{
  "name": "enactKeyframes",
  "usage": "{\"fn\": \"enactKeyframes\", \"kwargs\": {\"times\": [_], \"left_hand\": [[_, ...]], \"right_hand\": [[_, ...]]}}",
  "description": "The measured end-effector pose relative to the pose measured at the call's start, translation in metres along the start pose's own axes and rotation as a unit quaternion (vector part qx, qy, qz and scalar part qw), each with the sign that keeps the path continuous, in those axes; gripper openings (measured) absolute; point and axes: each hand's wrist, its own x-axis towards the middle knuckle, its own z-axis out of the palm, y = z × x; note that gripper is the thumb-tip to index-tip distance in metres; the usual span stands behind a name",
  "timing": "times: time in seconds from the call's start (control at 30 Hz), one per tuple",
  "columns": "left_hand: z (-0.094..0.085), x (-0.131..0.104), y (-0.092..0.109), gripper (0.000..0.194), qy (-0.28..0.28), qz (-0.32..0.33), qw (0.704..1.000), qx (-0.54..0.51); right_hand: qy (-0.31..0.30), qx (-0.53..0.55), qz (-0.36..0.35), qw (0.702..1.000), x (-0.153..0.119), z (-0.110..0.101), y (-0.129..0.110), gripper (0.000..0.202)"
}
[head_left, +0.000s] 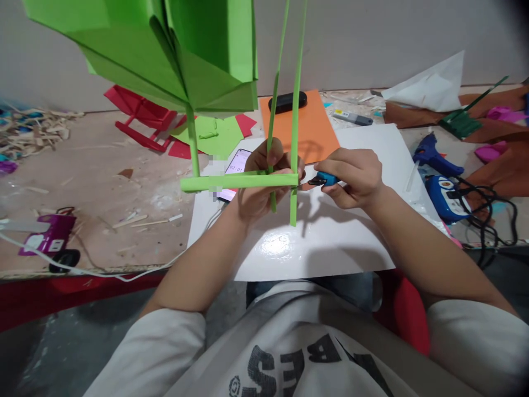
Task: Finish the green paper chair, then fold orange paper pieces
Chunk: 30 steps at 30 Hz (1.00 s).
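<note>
In the head view, grasps the green paper model by its base in the left hand's grip, above the white sheet. Pinches the blue-handled tool in the right hand's grip, also above the white sheet, aimed at the base's end; cannot tell whether touching. Has the phone on the white sheet, partly covered by the base; the orange sheet at its far edge; the red paper model to its far left; the glue gun to its right. Works over a littered desk, facing a pale wall beyond the white sheet.
</note>
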Motion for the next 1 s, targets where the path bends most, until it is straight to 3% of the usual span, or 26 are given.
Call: {"fn": "enactKeyframes", "kwargs": {"times": [0.33,0.6,1.0], "left_hand": [[-0.003,0.003,-0.006,0.065,-0.017,0.030,0.999,0.004],[-0.006,0.001,-0.007,0.069,0.009,0.017,1.000,0.023],[0.004,-0.001,-0.006,0.071,0.039,0.005,0.999,0.001]], "right_hand": [[-0.030,0.007,0.040,0.999,-0.006,-0.002,0.001,0.046],[-0.034,0.031,0.047,0.998,-0.005,-0.002,0.002,0.044],[-0.028,0.043,0.034,0.998,0.000,0.000,-0.004,0.041]]}}
